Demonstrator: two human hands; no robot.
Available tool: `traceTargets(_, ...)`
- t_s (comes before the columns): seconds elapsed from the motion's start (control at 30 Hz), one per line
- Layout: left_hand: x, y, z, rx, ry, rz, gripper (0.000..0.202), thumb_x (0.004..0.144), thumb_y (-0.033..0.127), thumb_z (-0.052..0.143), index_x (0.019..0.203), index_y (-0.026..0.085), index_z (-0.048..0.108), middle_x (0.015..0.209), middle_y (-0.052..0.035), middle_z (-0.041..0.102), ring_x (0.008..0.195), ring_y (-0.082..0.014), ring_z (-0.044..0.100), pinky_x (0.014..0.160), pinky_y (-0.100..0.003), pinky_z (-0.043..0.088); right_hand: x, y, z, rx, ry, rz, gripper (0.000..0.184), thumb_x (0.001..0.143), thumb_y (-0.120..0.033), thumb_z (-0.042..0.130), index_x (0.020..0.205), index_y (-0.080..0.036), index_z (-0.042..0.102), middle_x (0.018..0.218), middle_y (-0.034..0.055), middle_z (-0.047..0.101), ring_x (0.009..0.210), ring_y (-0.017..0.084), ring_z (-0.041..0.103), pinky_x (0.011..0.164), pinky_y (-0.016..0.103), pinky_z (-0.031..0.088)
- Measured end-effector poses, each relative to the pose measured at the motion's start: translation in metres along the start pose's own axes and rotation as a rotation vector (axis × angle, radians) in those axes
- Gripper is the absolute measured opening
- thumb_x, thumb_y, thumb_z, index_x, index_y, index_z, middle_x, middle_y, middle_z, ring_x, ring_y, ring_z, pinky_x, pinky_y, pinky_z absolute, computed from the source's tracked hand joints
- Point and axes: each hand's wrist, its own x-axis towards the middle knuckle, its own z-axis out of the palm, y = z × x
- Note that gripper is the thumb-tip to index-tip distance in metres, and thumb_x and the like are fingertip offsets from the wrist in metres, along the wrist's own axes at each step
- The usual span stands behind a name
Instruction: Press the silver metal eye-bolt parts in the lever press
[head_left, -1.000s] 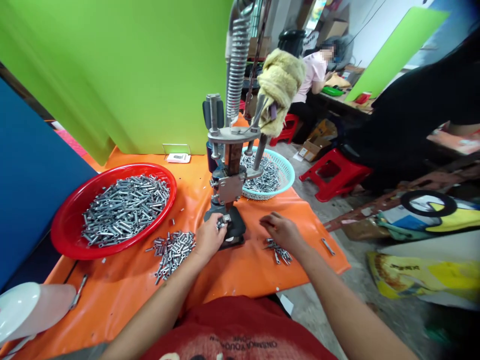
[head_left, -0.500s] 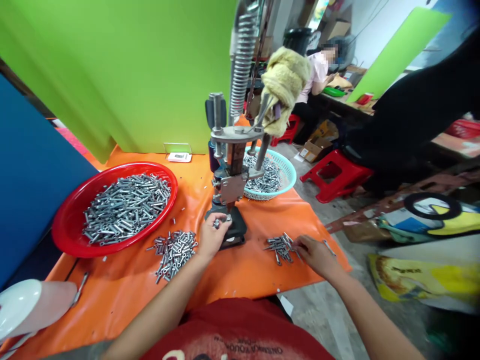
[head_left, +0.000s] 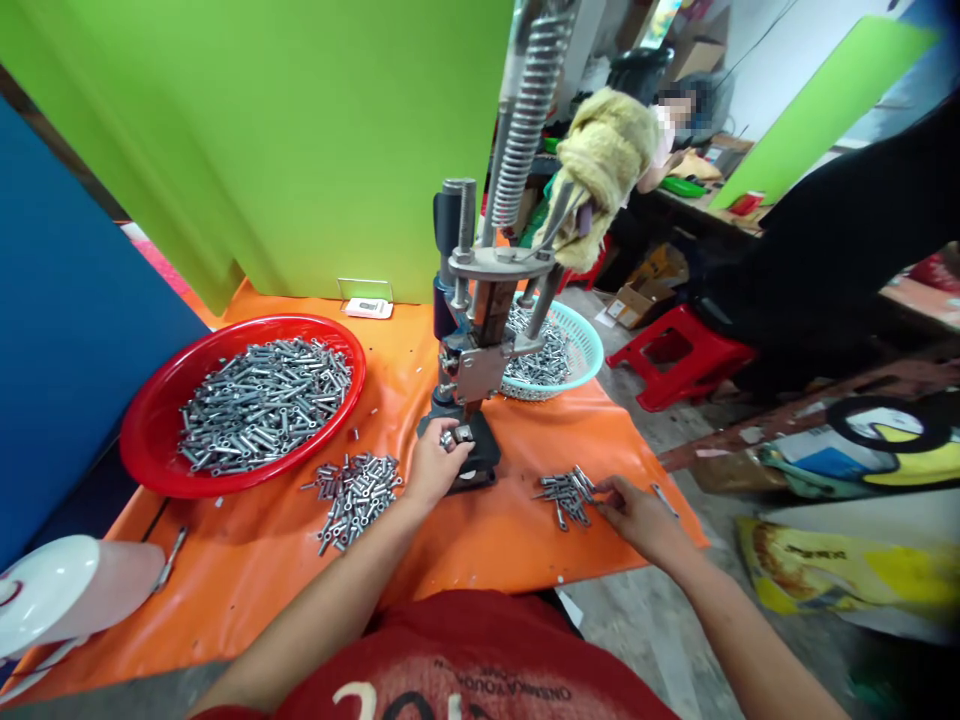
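My left hand [head_left: 437, 468] is at the base of a hand press [head_left: 480, 440], its fingers closed around small silvery metal parts under the ram. On the right, my right hand [head_left: 636, 515] pinches at the edge of a small pile of metal pins [head_left: 566, 497]; the fingertips seem to grip one pin, partly hidden. Beside my left forearm lies a bigger heap of ring-ended metal pins [head_left: 360, 495]. The press lever carries a yellowish cloth wrapping [head_left: 606, 150], and neither hand touches it.
A red basin [head_left: 135, 450] full of metal pins stands at the left. Behind the press is a light blue basket [head_left: 589, 345] of more pins. A white lidded mug [head_left: 112, 590] sits front left. A red stool [head_left: 671, 355] and a seated person [head_left: 660, 150] are beyond the table.
The view has shifted slightly, so the press appears further right. My left hand stays at the press base, and my right hand stays at the small pile with its fingers slightly moved.
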Motion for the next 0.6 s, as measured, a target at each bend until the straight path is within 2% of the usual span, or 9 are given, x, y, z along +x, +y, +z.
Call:
traceTargets(0.1, -0.001, 0.000, 0.000, -0.024, 0.009, -0.002, 0.035, 0.069, 0.026, 0.066, 0.102, 0.016, 0.059, 0.070, 0.0033, 0.054, 0.063, -0.0106, 0.051, 0.062, -0.022, 0.043, 0.001, -0.001, -0.003, 0.033, 0.041, 0.061, 0.030, 0.069, -0.029, 0.051, 0.094, -0.017, 0.061, 0.065, 0.0019, 0.063, 0.058, 0.015, 0.059, 0.056, 0.024, 0.040)
traceTargets(0.17, -0.003, 0.000, 0.000, -0.052, 0.019, 0.001, 0.032, 0.070, 0.026, 0.066, 0.100, 0.017, 0.061, 0.068, 0.0035, 0.054, 0.062, -0.0103, 0.050, 0.061, -0.022, 0.042, 0.003, -0.007, -0.007, 0.143, 0.045, 0.072, 0.030, 0.070, -0.034, 0.054, 0.093, -0.016, 0.062, 0.073, 0.0045, 0.066, 0.066, 0.017, 0.062, 0.060, 0.026, 0.045)
traceTargets(0.23, -0.004, -0.001, 0.002, -0.091, 0.029, 0.007, 0.027, 0.071, 0.026, 0.064, 0.096, 0.017, 0.062, 0.066, 0.0037, 0.054, 0.060, -0.0099, 0.049, 0.059, -0.021, 0.041, 0.006, -0.021, -0.010, 0.332, 0.001, 0.025, 0.034, 0.071, -0.043, 0.058, 0.091, -0.016, 0.063, 0.083, 0.0068, 0.067, 0.075, 0.019, 0.063, 0.067, 0.028, 0.049)
traceTargets(0.3, -0.004, -0.002, 0.004, -0.126, 0.038, 0.012, 0.023, 0.072, 0.026, 0.064, 0.092, 0.016, 0.063, 0.066, 0.0033, 0.055, 0.061, -0.0098, 0.049, 0.059, -0.021, 0.040, 0.010, -0.045, -0.009, 0.510, -0.039, -0.039, 0.040, 0.069, -0.050, 0.062, 0.089, -0.016, 0.061, 0.086, 0.0076, 0.066, 0.077, 0.019, 0.063, 0.069, 0.029, 0.050)
traceTargets(0.4, -0.002, -0.005, 0.006, -0.167, 0.051, 0.001, 0.018, 0.072, 0.027, 0.063, 0.087, 0.016, 0.065, 0.067, 0.0024, 0.057, 0.062, -0.0099, 0.049, 0.059, -0.021, 0.040, 0.020, -0.088, 0.001, 0.647, -0.022, -0.116, 0.043, 0.069, -0.053, 0.065, 0.089, -0.015, 0.060, 0.082, 0.0066, 0.064, 0.072, 0.016, 0.061, 0.066, 0.027, 0.051)
traceTargets(0.47, -0.001, -0.006, 0.007, -0.199, 0.048, -0.014, 0.017, 0.073, 0.028, 0.063, 0.085, 0.016, 0.066, 0.067, 0.0021, 0.058, 0.061, -0.0099, 0.049, 0.059, -0.021, 0.039, 0.030, -0.117, 0.011, 0.683, 0.016, -0.212, 0.040, 0.073, -0.052, 0.063, 0.089, -0.015, 0.059, 0.082, 0.0062, 0.064, 0.073, 0.015, 0.060, 0.068, 0.027, 0.051)
traceTargets(0.6, 0.000, -0.008, 0.008, -0.257, 0.027, -0.025, 0.019, 0.072, 0.031, 0.064, 0.083, 0.016, 0.066, 0.068, 0.0018, 0.059, 0.061, -0.0099, 0.049, 0.057, -0.020, 0.038, 0.051, -0.159, 0.023, 0.622, 0.128, -0.509, 0.029, 0.079, -0.044, 0.061, 0.088, -0.017, 0.060, 0.082, 0.0050, 0.063, 0.075, 0.014, 0.059, 0.068, 0.026, 0.050)
